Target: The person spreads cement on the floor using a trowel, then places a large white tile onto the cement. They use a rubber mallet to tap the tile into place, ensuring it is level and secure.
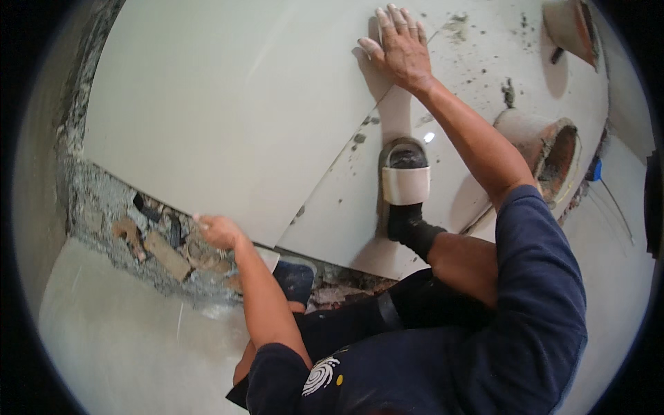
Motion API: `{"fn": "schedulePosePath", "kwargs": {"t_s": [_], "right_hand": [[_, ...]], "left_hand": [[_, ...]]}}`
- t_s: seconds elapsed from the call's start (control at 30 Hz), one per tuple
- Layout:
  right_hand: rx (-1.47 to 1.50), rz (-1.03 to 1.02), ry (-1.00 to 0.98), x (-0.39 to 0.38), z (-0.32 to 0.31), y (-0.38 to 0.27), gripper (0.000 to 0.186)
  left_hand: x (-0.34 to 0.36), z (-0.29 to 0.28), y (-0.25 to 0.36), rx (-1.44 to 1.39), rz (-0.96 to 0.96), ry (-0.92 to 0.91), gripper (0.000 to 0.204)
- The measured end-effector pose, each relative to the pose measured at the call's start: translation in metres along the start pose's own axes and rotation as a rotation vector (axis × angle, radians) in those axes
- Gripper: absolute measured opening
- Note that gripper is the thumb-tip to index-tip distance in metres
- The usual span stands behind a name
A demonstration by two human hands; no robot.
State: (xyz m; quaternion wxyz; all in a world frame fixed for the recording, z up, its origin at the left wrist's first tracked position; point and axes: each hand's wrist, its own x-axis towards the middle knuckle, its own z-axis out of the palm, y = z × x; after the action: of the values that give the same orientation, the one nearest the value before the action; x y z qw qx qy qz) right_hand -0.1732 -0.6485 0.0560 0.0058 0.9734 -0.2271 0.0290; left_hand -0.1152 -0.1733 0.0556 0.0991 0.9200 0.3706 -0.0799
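A large pale floor tile (221, 104) lies in front of me, its near edge over a strip of rough mortar and rubble (166, 242). At that edge my left hand (221, 232) is closed, fingers curled at the tile's rim; the fingertips' underside is hidden. Farther off to the right, my right hand (402, 55) rests flat with fingers spread, over the seam where this tile meets a second pale tile (346, 228). White dust coats its fingertips. Dark mortar crumbs dot the second tile along the seam.
One sandalled foot (407, 173) stands on the second tile; the other (294, 277) is by the rubble strip. Two mortar-smeared buckets (526, 128) lie on their sides at right, near a blue-handled tool (593, 169). Broken brick pieces (166, 254) fill the left gap beside the wall.
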Motion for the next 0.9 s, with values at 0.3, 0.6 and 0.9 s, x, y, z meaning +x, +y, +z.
{"fn": "schedulePosePath", "kwargs": {"t_s": [0.3,0.6,0.9], "right_hand": [[0.176,-0.008,-0.204,-0.010,-0.011,-0.052,0.075],[0.214,-0.237,-0.345,-0.020,-0.015,-0.094,0.082],[0.269,-0.316,-0.078,-0.041,-0.015,-0.129,0.070]], "left_hand": [[-0.011,0.001,0.009,0.002,0.089,0.102,0.065],[-0.005,0.016,0.008,-0.038,0.273,0.123,0.070],[-0.017,0.010,0.007,-0.154,0.217,0.001,0.068]]}}
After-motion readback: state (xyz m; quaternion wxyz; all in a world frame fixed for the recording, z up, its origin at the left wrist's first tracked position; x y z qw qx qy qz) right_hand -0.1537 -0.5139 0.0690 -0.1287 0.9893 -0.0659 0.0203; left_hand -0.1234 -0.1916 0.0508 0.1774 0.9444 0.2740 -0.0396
